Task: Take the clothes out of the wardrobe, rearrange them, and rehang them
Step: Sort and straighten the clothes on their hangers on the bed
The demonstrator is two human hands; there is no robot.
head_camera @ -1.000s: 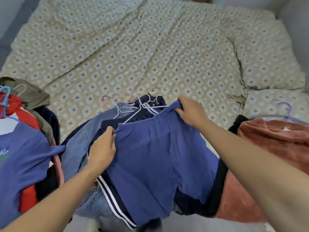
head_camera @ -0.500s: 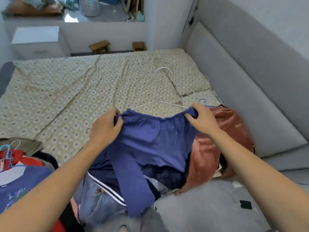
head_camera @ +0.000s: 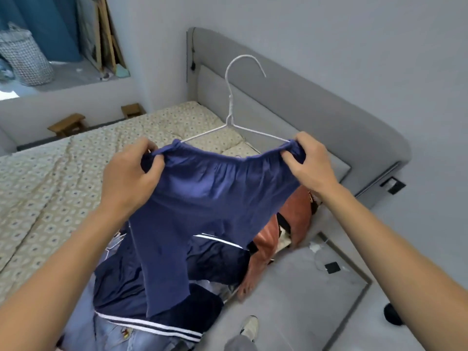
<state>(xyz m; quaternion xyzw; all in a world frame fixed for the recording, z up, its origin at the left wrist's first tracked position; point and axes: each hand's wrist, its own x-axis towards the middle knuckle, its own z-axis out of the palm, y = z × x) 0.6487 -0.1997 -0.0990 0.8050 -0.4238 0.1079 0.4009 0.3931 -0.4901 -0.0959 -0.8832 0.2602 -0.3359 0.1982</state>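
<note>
A blue garment point(head_camera: 202, 198) hangs from a white wire hanger point(head_camera: 231, 115), held up in the air over the bed. My left hand point(head_camera: 129, 178) grips the garment's left top corner together with the hanger's end. At the right top corner my right hand point(head_camera: 310, 160) pinches the gathered waistband over the hanger's other end. The hanger's hook points up. Below lie a dark navy garment with white stripes point(head_camera: 141, 287), jeans point(head_camera: 111, 335) and a rust-red garment point(head_camera: 298, 214).
The bed with a patterned beige cover point(head_camera: 50, 188) stretches to the left. A grey padded headboard point(head_camera: 316, 115) runs along the right. Grey floor point(head_camera: 298, 295) lies at the lower right, with my shoe point(head_camera: 249, 326). Two small wooden stools point(head_camera: 67, 124) stand beyond the bed.
Both hands have lifted the blue garment on its hanger off the pile and up into the air. The view has swung right, toward the headboard.
</note>
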